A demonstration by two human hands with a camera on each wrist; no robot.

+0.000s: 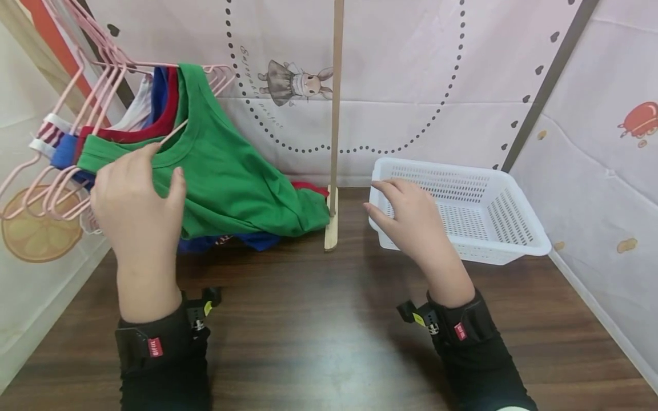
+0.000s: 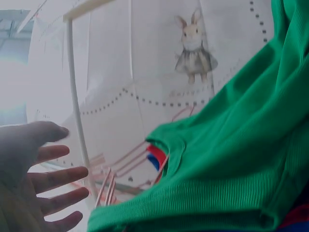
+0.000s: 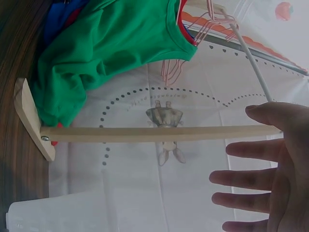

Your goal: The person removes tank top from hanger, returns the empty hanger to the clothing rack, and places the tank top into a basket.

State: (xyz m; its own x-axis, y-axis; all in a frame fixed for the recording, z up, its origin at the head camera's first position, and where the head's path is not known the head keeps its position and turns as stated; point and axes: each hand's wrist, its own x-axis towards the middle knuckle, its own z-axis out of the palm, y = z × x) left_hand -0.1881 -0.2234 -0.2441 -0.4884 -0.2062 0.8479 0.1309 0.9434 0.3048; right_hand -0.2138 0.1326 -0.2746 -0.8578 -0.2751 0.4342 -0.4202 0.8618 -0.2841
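Observation:
My left hand point(image 1: 137, 211) is in front of the hanging clothes in the head view, nearest to a green tank top point(image 1: 231, 177). Its fingers are spread and hold nothing in the left wrist view, where the green top point(image 2: 231, 159) is beside them. Pink hangers point(image 1: 103, 85) carry the green top and several other garments, red, blue and striped, mostly hidden behind it. In the head view, my right hand point(image 1: 418, 225) is over the left side of a white basket point(image 1: 462, 222). Its fingers are apart with nothing between them in the right wrist view.
A wooden upright post point(image 1: 336, 114) on a flat foot point(image 1: 331, 234) rises between the clothes and the basket. The lower end of the green top reaches this foot. Beneath everything is a dark wood-grain table point(image 1: 308, 319). Printed cloth point(image 1: 411, 74) hangs behind and at the sides.

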